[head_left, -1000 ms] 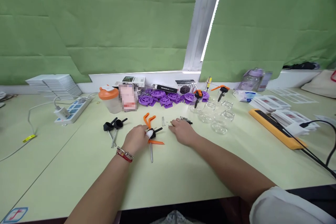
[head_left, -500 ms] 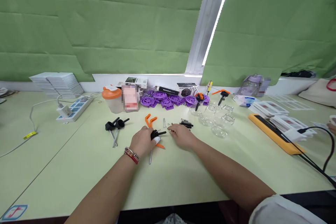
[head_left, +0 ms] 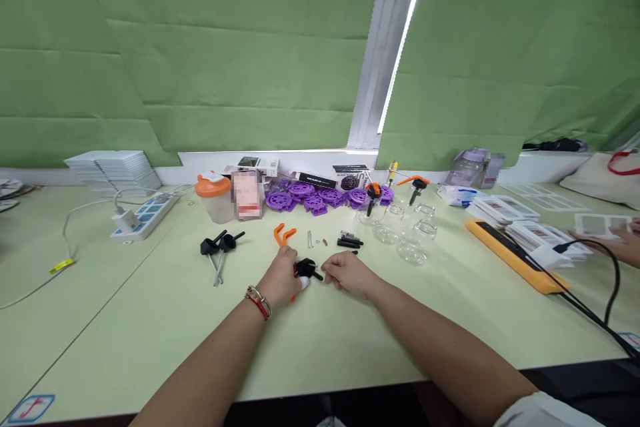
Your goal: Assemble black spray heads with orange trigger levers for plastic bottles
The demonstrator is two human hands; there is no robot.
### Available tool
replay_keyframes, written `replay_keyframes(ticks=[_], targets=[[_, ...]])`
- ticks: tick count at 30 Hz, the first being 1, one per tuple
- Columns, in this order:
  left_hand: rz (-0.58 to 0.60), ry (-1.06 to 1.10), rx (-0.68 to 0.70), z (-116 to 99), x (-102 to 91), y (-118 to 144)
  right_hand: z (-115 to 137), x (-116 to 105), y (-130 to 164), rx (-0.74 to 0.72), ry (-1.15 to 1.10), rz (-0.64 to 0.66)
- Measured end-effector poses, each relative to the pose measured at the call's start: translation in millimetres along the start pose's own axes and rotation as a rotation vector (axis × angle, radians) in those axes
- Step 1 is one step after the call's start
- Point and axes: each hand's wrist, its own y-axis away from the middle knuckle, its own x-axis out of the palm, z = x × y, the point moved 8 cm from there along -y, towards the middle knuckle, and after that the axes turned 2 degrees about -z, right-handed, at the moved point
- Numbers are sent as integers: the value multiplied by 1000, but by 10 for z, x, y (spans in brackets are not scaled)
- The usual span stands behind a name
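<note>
**Black part in your left grip, right fingertips at its side**

Your left grip (head_left: 284, 275) is closed around a black part (head_left: 307, 268), matte and rounded, with a straight stubby handle angled toward your right. A white cover sits on your left thumb, and a smooth orange piece (head_left: 293, 298) shows beneath the hand. Your right grip (head_left: 349, 273) is curled, fingertips just beside the handle; whether they pinch anything small, you cannot tell from here.

Beyond your fingers on the pale, smooth bench (head_left: 150, 347) lie thin shiny metal pins (head_left: 310, 239), a small brownish bit (head_left: 325, 241), coiled wire springs (head_left: 351, 235) and slim black tubes (head_left: 349, 244). Bent orange arms (head_left: 285, 235) stick out past your left hand. To the left, two black cups (head_left: 229, 243) lie with straight metal rods; farther back are spoked purple wheels (head_left: 315, 203) in a heap, and to the right clear, rounded glass jars (head_left: 413, 253).

Half a second ago your right hand was over by the small bits; now it has drawn back toward you, leaving the brownish one in plain sight. The metal rod that poked out below your left hand no longer shows.

The black part looks dark and compact, partly covered by your fingers, held low over the bench between your two hands.
</note>
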Motion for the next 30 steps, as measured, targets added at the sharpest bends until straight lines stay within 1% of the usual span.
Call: replay_keyframes(ticks=[3, 6, 9, 13, 16, 19, 20, 22, 25, 27, 28, 29, 30], targets=[[16, 74, 20, 19, 31, -21, 17, 124, 40, -6, -99, 73], [31, 106, 85, -7, 41, -17, 22, 200, 76, -5, -89, 96], [22, 86, 152, -63, 21, 8, 36, 156, 60, 13, -54, 60], [52, 60, 182, -153, 20, 38, 80, 26, -29, 75, -176, -17], [91, 78, 174, -203, 39, 50, 135, 59, -95, 68, -221, 28], [112, 103, 166, -210, 48, 58, 109, 142, -156, 92, -242, 98], [115, 109, 159, -197, 43, 61, 92, 148, -185, 100, -258, 101], [118, 115, 152, -164, 23, 67, 76, 90, -271, 97, -284, 51], [136, 78, 185, -131, -16, 75, 134, -111, -437, 30, -276, -119], [127, 33, 200, -103, -57, 67, 209, -213, -532, -24, -261, -211], [114, 13, 197, -82, -81, 57, 276, -243, -567, -83, -198, -247], [97, -1, 186, -55, -107, 44, 371, -248, -588, -170, -71, -276], [79, -10, 169, -25, -132, 29, 482, -209, -595, -276, 135, -288]])
